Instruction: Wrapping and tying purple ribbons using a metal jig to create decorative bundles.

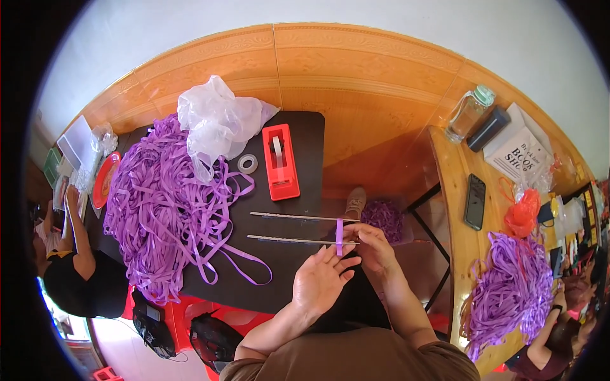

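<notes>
Two thin metal rods (292,217) stick out side by side past the dark table's right edge. A short band of purple ribbon (339,233) spans both of them near their tips. My left hand (319,280) is palm up just below the rods, its fingers spread and their tips touching or close to the band's lower end. On the other side, my right hand (375,247) curls its fingers at the rod tips and seems to pinch the ribbon; part of that grip is hidden. A large tangled heap of purple ribbon (152,203) lies left of the rods.
On the dark table (311,146) are a red tape dispenser (280,166), a tape roll (248,164) and a white plastic bag (219,120). The wooden table (448,190) holds a phone (474,202), a bottle (467,117) and more ribbon (511,292). People sit at both sides.
</notes>
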### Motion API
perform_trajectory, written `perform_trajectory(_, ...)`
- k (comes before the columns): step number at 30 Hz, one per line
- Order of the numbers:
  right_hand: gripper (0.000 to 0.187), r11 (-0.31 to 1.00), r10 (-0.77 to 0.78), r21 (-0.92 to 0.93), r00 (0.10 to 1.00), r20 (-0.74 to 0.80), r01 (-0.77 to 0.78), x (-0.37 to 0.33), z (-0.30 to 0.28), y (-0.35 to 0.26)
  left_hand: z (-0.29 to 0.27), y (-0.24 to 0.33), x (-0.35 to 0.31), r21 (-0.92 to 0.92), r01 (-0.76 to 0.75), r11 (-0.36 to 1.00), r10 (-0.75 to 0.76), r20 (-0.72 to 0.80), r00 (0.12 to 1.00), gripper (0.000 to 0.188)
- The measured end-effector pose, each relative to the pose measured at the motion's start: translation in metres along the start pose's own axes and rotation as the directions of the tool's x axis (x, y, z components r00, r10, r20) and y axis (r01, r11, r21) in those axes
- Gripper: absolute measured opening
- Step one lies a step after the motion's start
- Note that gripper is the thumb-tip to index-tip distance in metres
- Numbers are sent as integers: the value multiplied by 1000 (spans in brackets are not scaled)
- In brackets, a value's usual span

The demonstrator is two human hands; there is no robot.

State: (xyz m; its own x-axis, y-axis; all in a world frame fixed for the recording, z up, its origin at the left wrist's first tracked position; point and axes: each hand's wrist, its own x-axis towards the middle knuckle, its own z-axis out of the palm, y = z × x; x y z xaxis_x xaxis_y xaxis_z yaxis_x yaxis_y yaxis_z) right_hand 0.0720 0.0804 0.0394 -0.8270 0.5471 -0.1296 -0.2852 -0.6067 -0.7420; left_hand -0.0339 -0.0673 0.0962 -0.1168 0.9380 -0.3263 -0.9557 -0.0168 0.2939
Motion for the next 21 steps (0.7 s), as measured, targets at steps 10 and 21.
perform_trajectory(10,7,994,-49,-100,997,55,54,13,-10,9,3,1,-1,-16,2,1000,-2,-5,1000,58)
perform_trajectory(21,13,977,90,-207,985,145,-58,42,11,7,0,1,-1,-38,-2,999,2,-5,1000,58)
